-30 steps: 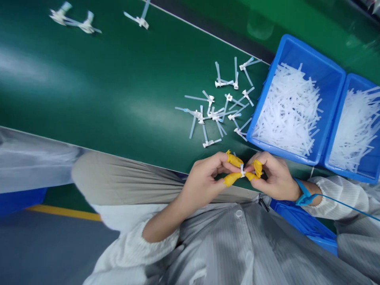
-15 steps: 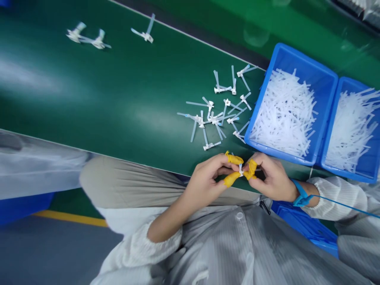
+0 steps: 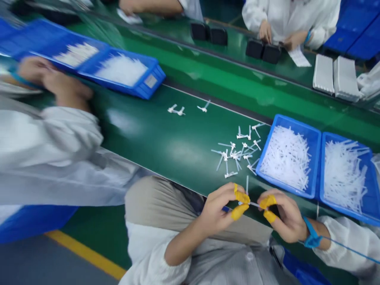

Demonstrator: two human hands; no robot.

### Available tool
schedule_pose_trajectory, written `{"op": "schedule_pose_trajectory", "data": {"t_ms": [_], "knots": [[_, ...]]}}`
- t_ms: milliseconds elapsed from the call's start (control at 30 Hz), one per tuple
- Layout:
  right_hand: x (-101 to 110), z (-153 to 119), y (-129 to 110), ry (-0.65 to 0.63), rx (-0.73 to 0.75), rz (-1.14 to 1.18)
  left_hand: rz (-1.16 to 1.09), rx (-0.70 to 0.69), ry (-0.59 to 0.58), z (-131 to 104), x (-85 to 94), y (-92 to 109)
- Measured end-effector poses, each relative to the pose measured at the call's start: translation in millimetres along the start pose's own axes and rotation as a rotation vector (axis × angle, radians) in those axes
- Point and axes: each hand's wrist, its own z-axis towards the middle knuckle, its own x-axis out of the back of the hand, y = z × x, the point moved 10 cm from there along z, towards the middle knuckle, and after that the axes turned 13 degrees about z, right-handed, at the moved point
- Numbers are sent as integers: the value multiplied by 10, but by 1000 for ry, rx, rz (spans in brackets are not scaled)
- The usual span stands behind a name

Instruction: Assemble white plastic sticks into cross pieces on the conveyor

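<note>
Yellow covers sit on the thumb and forefinger of both hands. My left hand [image 3: 221, 206] is closed on a small connector with thin translucent tubes; one tube [image 3: 247, 184] points up from it, another runs right. My right hand [image 3: 283, 213] has thumb and forefinger pinched at the far end of that right-hand tube. Beyond my hands, a loose group of white connectors with tubes [image 3: 234, 154] lies on the green table [image 3: 166, 146]. A blue bin [image 3: 316, 166] of short clear tubes stands just past my right hand.
A second blue bin [image 3: 374, 198] of tubes adjoins the first. Three connector pieces [image 3: 204, 108] lie farther left. At the left, a person's hands [image 3: 56, 77] work beside more blue bins [image 3: 151, 65]. Across the table, another person's hands [image 3: 265, 31] are near black boxes [image 3: 271, 53].
The view has lifted and widened, bringing other people into sight. My hands have moved apart, and a tube now spans between them.
</note>
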Motion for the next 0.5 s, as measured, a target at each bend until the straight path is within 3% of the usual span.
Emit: {"op": "schedule_pose_trajectory", "data": {"t_ms": [100,233,300,400,500], "knots": [[222,6,-240,102,90,-54,157,-67,98,198,188,27],[703,163,-420,294,77,-296,446,26,123,437,361,-268],[847,292,-357,266,-4,-528,541,60,120,530,501,-451],[908,424,-139,129,-79,-785,629,129,116,751,829,-803],[864,432,106,-1,-150,-827,687,266,-32,1128,1066,-1339]]}}
